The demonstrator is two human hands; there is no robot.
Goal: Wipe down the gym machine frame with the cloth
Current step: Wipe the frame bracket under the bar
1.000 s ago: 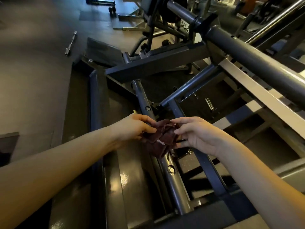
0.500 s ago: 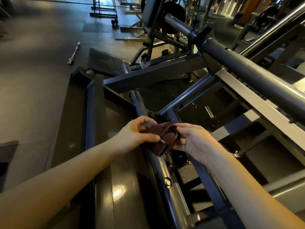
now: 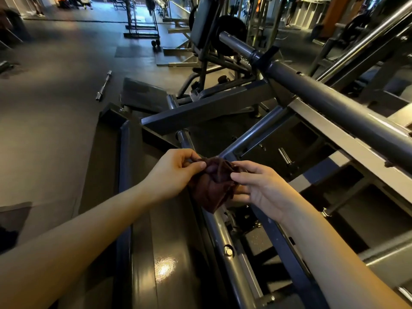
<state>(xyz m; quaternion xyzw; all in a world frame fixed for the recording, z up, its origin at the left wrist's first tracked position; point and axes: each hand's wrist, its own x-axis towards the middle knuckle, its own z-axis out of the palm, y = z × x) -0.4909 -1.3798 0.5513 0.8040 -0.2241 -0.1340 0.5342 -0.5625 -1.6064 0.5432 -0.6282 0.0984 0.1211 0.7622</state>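
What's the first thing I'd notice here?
Two hands in the middle: the left hand and right hand hold a crumpled dark red cloth between them, above the frame. A thick grey bar slants across the upper right, and a short bar lies on the floor at upper left.

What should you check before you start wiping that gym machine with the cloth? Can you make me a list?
1. Both hands have the cloth: the left hand pinches its top edge and the right hand pinches the other side. Ok.
2. Cloth opened flat for wiping: it is crumpled in a bunch. Not ok.
3. A part of the frame is close by: the grey frame tube runs just beneath the hands. Ok.
4. Cloth touching the frame tube: its lower end hangs over it, but contact is unclear. Cannot tell.
5. Cloth clean and damp enough: too dark to see. Cannot tell.
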